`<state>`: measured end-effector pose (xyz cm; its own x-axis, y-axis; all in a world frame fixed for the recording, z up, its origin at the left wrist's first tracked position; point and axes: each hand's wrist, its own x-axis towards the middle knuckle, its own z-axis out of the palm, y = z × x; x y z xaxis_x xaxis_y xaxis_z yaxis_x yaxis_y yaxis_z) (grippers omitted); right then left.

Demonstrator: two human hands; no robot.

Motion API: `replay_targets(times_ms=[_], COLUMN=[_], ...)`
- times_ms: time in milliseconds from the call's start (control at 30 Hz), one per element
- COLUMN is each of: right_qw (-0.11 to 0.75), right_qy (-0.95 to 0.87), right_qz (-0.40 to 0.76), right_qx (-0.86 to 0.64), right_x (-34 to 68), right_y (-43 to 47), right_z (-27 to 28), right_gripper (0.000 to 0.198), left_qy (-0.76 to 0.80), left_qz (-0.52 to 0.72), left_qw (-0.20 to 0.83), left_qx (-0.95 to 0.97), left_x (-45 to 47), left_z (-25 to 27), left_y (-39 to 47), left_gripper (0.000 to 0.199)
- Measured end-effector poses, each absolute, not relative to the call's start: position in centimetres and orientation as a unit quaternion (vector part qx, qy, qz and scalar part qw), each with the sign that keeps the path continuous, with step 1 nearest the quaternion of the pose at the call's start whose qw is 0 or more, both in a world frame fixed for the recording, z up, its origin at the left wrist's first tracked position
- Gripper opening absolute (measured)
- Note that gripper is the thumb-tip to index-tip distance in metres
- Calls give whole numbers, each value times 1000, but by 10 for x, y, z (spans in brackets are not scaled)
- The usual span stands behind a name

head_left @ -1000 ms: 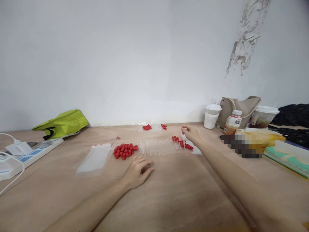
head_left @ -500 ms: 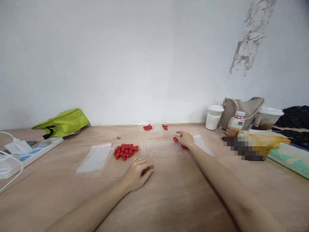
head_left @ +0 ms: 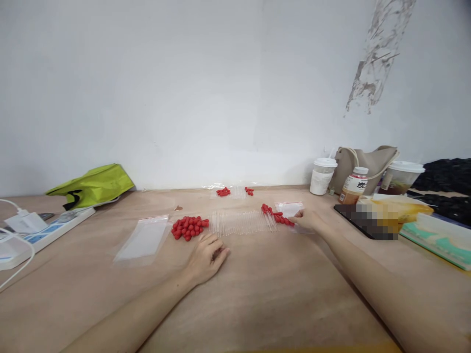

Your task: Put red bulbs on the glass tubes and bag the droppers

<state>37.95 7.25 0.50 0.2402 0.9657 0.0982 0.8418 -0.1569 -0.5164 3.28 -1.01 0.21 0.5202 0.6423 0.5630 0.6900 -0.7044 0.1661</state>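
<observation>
My left hand (head_left: 208, 259) rests on the table, fingers loosely curled and thumb apart, holding nothing. Just beyond it lies a pile of red rubber bulbs (head_left: 189, 228). To the right of that pile, thin clear tubes (head_left: 239, 223) lie side by side in a row. A smaller group of red bulbs (head_left: 277, 215) sits at the row's right end, some over the tubes' ends. My right hand (head_left: 307, 219) pinches at the rightmost bulb of this group; its fingertips partly hide it. Under and behind that hand is a clear zip bag (head_left: 289, 208).
Another zip bag (head_left: 145, 238) lies left. By the wall is a clear pack (head_left: 239, 192) with tubes and red bulbs. A green bag (head_left: 95, 186) and power strip (head_left: 47, 235) stand left. Right are a cup (head_left: 323, 176), bottle (head_left: 353, 186) and phone (head_left: 346, 215).
My right hand has moved right, from the tubes' right end to the bulbs by the zip bag, uncovering the red bulbs there. My left hand stays in nearly the same place.
</observation>
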Motion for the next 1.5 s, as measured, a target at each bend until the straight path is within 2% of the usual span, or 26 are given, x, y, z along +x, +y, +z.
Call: replay_targets(times_ms=[167,400,500,633,833,967,1233,1367,1500], right_qw=[238,264,303,396,450,458,461,475,478], right_qy=[-603,-604,-631,-687,-755,-760,-761,-753,-759], right_qz=[158,146,122,72,10,3,36,36,34], right_qx=[-745,-738,-704,-605,-476,-461,-454,-454,-440], right_x=[376,382,368,322,276,278,279,279,282], right_y=[72,69,58,31,-4,-8,-9,-8,-5], right_z=[1,14,22,16,-8,-13,-12,-15,-19], right_gripper=[27,28,28,21,12,11,10,9,24], left_qy=[-407,-535,-587,-631,-682,-695,-695,-686,-619], left_qz=[-323,-291,-237,-197,-158,-137,-120,-130,-156], left_qw=[40,91,112,122,139,141,110,95,70], left_qx=[-853,-788,-766,-740,-700,-691,-701,-710,-767], left_x=[32,25,25,39,67,79,91,98,97], left_z=[2,17,29,39,34,29,28,38,55], left_y=[-10,4,20,50,88,97,100,97,76], left_gripper=[13,12,13,19,33,33,19,24,24])
